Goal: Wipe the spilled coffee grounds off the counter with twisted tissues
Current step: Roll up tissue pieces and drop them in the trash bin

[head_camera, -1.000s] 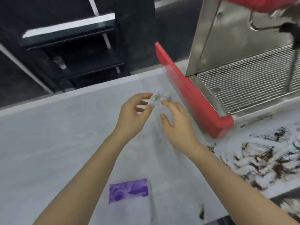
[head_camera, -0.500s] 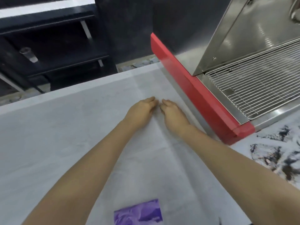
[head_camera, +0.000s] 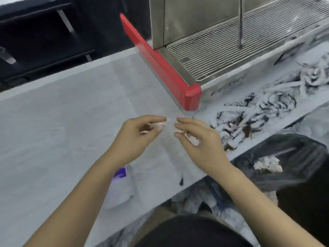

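Observation:
Both hands hold one white tissue [head_camera: 170,124] stretched between them above the pale counter [head_camera: 62,122]. My left hand [head_camera: 137,136] pinches its left end between thumb and fingers. My right hand [head_camera: 199,143] pinches the right end, with more tissue bunched under its fingers. Dark coffee grounds [head_camera: 247,120] are smeared across the counter to the right of my right hand, in front of the espresso machine. Several used twisted tissues [head_camera: 277,88] lie among the grounds.
A steel espresso machine with a red side panel [head_camera: 160,68] and a drip grate [head_camera: 240,47] stands at the back right. A purple tissue pack [head_camera: 121,172] lies under my left forearm. A black-lined bin [head_camera: 288,163] with a crumpled tissue sits below the counter edge.
My hands have lifted off the counter, where they lay flat together, and now hold the tissue between fingertips. The view has swung right, bringing the grounds and bin into sight.

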The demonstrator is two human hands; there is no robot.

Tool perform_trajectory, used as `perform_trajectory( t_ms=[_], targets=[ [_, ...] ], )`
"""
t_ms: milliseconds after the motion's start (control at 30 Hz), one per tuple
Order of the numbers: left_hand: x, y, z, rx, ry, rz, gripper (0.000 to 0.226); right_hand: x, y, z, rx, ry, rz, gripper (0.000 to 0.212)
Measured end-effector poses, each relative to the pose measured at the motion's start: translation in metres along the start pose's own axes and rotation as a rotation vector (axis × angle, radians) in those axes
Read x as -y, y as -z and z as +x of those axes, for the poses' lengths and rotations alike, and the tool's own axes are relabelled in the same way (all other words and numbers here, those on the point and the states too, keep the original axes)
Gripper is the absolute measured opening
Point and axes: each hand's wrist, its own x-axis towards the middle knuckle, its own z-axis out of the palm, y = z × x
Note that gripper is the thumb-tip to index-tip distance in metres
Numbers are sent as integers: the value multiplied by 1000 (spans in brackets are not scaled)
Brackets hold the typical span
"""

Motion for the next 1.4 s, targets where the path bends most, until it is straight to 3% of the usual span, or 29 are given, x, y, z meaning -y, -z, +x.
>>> perform_trajectory(
  t_ms=[200, 367, 600, 733, 833, 933, 1067, 1200, 1400],
  targets=[
    [-37, -134, -13, 168, -36, -104, 29, -53, 105, -80, -169, -219, -42, 23],
    [-37, -259, 13, 343, -100, 64, 31, -141, 171, -125, -271, -383, -167, 17],
    [4, -393, 52, 552, -258, 468, 36, -253, 209, -153, -108, -582, -338, 24],
    [31, -427, 64, 626, -173, 579, 50, -273, 207, -164, 149, -729, -284, 65],
    [45, -433, 62, 749, -130, 688, 62, -269, 203, -173, 296, -777, -260, 78],
    [41, -428, 56, 704, -151, 623, 61, -259, 201, -176, 230, -763, -253, 71],
    [16, -399, 42, 556, -146, 475, 54, -234, 197, -170, 22, -690, -192, 56],
    [-19, -342, 15, 347, -171, 325, 41, -183, 193, -151, -131, -484, -174, 42],
    [-33, -232, -46, 71, -130, 353, 39, -109, 145, -128, -24, -281, -59, 39]
  ],
)
